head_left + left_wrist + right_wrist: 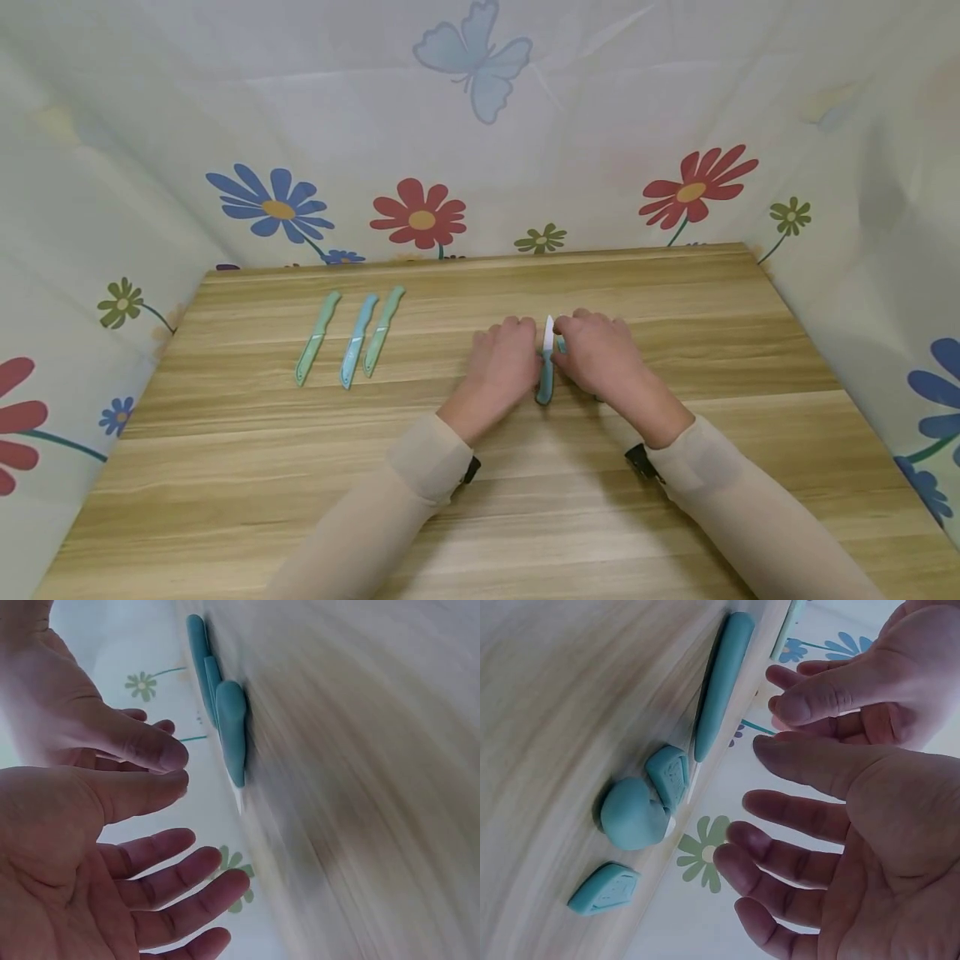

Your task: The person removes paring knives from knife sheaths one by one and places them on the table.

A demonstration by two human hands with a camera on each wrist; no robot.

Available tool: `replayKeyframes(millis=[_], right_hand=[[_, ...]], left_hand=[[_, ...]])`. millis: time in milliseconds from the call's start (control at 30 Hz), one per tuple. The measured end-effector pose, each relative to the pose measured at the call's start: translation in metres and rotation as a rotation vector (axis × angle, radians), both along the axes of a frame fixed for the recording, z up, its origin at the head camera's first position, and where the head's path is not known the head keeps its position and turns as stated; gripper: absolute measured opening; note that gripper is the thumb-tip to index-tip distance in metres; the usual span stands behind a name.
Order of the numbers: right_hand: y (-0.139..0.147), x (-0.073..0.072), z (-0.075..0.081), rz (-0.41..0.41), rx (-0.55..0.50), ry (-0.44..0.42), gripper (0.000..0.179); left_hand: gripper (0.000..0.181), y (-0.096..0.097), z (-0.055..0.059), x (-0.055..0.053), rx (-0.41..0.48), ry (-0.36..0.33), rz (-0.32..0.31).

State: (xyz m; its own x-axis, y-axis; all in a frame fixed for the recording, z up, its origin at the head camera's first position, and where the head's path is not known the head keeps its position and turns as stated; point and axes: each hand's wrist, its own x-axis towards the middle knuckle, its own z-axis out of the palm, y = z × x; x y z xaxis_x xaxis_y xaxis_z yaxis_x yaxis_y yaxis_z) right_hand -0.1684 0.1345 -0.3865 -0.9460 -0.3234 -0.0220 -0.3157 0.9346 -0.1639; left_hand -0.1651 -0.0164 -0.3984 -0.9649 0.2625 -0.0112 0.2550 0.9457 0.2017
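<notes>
A small paring knife with a teal handle and a bare pale blade lies on the table between both hands. My left hand hovers just left of it, fingers loosely bent and holding nothing in the left wrist view. On the other side my right hand has its fingers spread, likewise empty, and hides most of what lies below. In the right wrist view a second knife handle sits between two teal blade sheaths, a nearer sheath and a farther sheath.
Three sheathed knives lie to the left: a green knife, a blue knife and another green knife. The wooden table ends at a flower-printed curtain behind and at both sides.
</notes>
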Motion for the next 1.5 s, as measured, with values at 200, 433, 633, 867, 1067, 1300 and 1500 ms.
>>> replayKeyframes(millis=[200,433,633,867,1067,1300,1500], right_hand=[[-0.004,0.002,0.002,0.022,0.004,0.052,0.041],[-0.009,0.004,0.002,0.058,0.001,0.11,0.045],[-0.017,0.005,0.001,0.082,-0.001,0.131,0.048],[-0.026,0.006,0.001,0.101,-0.009,0.134,0.051],[-0.034,0.005,-0.001,0.124,0.0,0.141,0.054],[-0.044,0.005,-0.002,0.14,0.007,0.123,0.057],[-0.051,0.004,-0.004,0.142,0.014,0.087,0.059]], left_hand=[[0.03,-0.015,0.002,0.003,0.02,0.018,0.0],[0.036,-0.035,0.008,0.005,0.049,0.029,0.018],[0.04,-0.054,0.01,0.003,0.048,0.08,0.046],[0.042,-0.075,0.015,-0.002,0.017,0.098,0.09],[0.044,-0.094,0.016,-0.007,0.028,0.107,0.096],[0.048,-0.117,0.016,-0.015,0.047,0.119,0.119],[0.049,-0.134,0.017,-0.025,0.029,0.093,0.155]])
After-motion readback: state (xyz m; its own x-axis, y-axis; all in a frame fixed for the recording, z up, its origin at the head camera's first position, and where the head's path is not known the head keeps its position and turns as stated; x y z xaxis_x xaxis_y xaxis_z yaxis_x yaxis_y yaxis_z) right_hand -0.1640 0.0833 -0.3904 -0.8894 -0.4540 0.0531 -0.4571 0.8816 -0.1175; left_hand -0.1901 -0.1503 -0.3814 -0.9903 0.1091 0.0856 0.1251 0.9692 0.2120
